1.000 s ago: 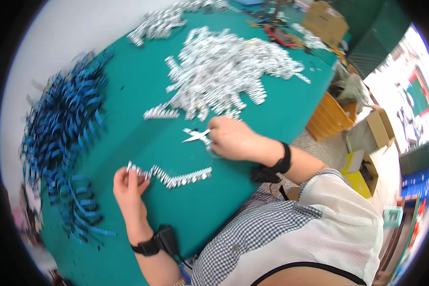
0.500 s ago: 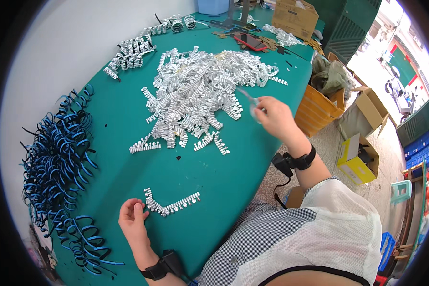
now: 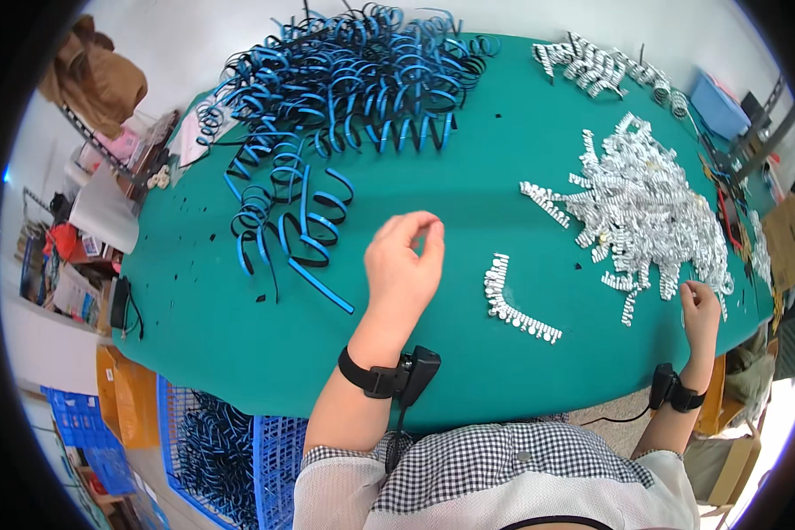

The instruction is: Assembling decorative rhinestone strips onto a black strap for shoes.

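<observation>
This is a workshop. A big green table holds a heap of curly blue strips at 12 o'clock and many small silver pieces at 3. Blue plastic crates sit at 7, cardboard boxes at 3.

Head view, single fisheye lens worn on the person's head. Looks steeply down from above onto the round green-covered table, edges bowed toward the dark rim. Near range: wearer's checked shirt fills the lower edge, the left hand sits close to centre frame, the right hand far right. Floor and blue plastic crates show lower left. No second view to overlap.
</observation>
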`<state>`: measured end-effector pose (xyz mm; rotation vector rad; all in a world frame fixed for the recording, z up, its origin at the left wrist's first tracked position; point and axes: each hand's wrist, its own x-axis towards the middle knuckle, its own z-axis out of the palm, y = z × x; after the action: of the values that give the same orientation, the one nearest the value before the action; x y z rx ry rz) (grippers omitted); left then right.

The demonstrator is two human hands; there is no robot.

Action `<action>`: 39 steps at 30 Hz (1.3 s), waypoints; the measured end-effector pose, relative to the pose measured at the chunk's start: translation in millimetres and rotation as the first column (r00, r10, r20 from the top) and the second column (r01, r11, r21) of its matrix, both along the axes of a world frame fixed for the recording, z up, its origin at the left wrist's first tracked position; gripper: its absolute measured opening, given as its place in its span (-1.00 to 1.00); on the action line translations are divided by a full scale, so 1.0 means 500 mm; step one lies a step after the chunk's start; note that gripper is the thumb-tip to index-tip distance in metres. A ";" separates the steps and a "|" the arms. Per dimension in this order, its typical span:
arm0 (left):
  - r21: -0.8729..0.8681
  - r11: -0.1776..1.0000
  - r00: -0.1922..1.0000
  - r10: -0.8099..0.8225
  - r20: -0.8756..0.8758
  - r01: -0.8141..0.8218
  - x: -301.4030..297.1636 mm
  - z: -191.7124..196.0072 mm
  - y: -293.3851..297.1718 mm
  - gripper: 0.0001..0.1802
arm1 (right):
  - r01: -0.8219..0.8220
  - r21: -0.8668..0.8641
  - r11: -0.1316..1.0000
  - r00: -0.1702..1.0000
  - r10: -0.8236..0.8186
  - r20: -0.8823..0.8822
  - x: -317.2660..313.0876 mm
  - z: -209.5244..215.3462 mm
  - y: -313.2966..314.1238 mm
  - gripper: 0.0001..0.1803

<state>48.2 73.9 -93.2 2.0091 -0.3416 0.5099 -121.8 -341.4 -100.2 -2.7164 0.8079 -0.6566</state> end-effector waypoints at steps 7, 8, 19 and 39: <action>0.235 0.930 0.959 0.264 0.105 -0.282 -0.017 0.096 0.131 -0.81 | -0.470 0.373 0.800 0.880 0.454 0.136 0.120 0.092 0.225 -0.81; 0.345 0.885 0.949 0.310 0.061 -0.312 -0.020 0.102 0.157 -0.78 | -0.540 0.358 0.762 0.836 0.536 0.121 0.130 0.103 0.244 -0.80; 0.262 0.924 0.954 0.298 -0.041 -0.278 -0.007 0.036 0.184 -0.88 | -0.720 0.494 0.488 0.587 0.808 0.057 0.181 0.114 0.325 -0.75; -0.428 0.900 0.906 -0.109 -0.410 -0.086 -0.056 0.070 0.077 -0.41 | -0.581 0.797 0.169 0.698 0.607 0.380 0.223 -0.012 0.330 -0.63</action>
<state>20.2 112.3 -58.0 1.6140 0.0360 0.1083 -10.2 -176.3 -106.3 -1.7251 -0.0737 0.0621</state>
